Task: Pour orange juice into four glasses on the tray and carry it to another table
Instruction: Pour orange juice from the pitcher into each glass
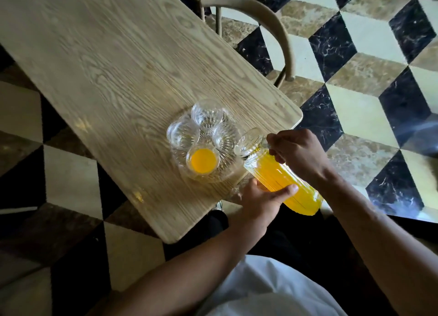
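A ribbed glass jug of orange juice (284,183) is tilted, its mouth aimed toward a round glass tray (180,164) on the wooden table (113,62). My right hand (298,154) grips the jug's handle near the mouth. My left hand (263,199) holds the jug's body from below, thumb across the glass. On the tray stand several glasses: the nearest glass (203,160) holds orange juice, while the far glass (208,114), the left glass (182,135) and the right glass (225,136) look clear. No stream of juice is visible.
A curved-back wooden chair (272,24) stands at the table's far right side. The tray sits close to the table's near right corner (298,116). All around is a black, cream and brown checkered marble floor (355,62).
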{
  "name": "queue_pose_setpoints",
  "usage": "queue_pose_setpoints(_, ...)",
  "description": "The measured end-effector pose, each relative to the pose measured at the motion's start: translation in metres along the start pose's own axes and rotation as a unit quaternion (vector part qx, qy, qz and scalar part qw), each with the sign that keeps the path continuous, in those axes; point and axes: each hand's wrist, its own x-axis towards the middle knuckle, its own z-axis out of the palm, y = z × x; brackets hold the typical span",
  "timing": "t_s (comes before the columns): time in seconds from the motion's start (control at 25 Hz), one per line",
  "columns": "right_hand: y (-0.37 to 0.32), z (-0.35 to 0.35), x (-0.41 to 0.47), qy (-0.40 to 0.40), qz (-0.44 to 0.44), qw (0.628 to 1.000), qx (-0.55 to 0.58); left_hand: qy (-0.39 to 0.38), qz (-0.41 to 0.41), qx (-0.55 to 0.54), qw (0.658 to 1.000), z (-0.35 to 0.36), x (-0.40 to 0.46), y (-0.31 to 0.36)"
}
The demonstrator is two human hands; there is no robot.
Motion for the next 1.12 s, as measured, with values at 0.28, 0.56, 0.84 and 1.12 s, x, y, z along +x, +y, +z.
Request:
queue_pose_setpoints(0.28, -0.014, -0.002, 0.020, -0.030, -0.006, 0.998, -0.059, -0.017, -0.056, -0.042, 0.997, 0.008, 0.001, 0.020)
queue_pose_setpoints(0.56, -0.021, 0.004, 0.034, -0.048, 0.004, 0.996, -0.074, -0.036, -0.074, -0.082, 0.993, 0.007, 0.010, 0.021)
queue_pose_setpoints(0.84, -0.022, 0.010, 0.045, -0.067, 0.005, 0.994, -0.087, -0.040, -0.066, -0.064, 0.995, 0.000, 0.012, 0.027)
queue_pose_setpoints(1.12, -0.026, 0.014, 0.050, -0.073, 0.011, 0.991, -0.113, -0.051, -0.082, -0.076, 0.992, -0.002, 0.009, 0.032)
